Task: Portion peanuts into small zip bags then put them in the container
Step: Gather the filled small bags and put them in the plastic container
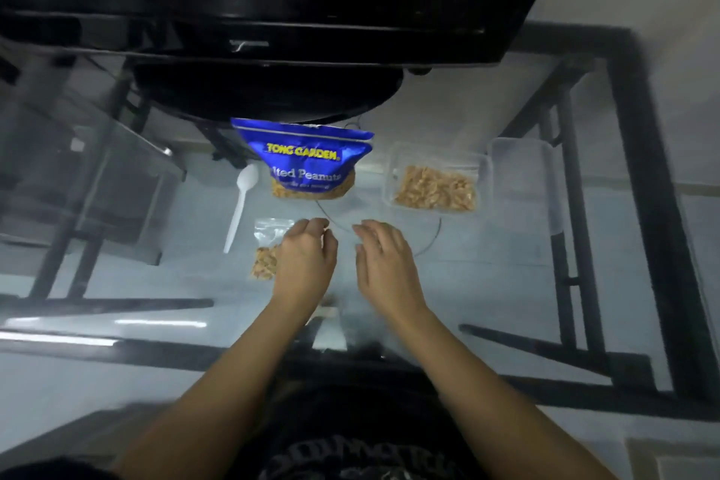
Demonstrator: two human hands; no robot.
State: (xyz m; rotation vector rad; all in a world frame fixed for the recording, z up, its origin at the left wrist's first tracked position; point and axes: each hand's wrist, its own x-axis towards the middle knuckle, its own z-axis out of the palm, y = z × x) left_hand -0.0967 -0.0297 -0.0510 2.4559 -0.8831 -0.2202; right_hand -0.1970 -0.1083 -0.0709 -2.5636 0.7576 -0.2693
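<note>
A blue peanut packet (pixel 302 158) stands on the glass table, its lower part showing peanuts. Left of my hands lies a small clear zip bag (pixel 267 249) with peanuts in its lower end. My left hand (pixel 306 259) hovers over the bag's right edge, fingers loosely curled, gripping nothing I can see. My right hand (pixel 383 263) is beside it with relaxed fingers, empty. To the right a clear plastic container (pixel 436 175) holds bagged peanuts. A white plastic spoon (pixel 239 207) lies left of the packet.
The container's clear lid (pixel 522 183) lies right of the container. A black monitor base (pixel 269 90) stands at the back of the glass table (pixel 487 284), whose black frame runs along the right side. A thin dark cable (pixel 432 242) curves past my right hand.
</note>
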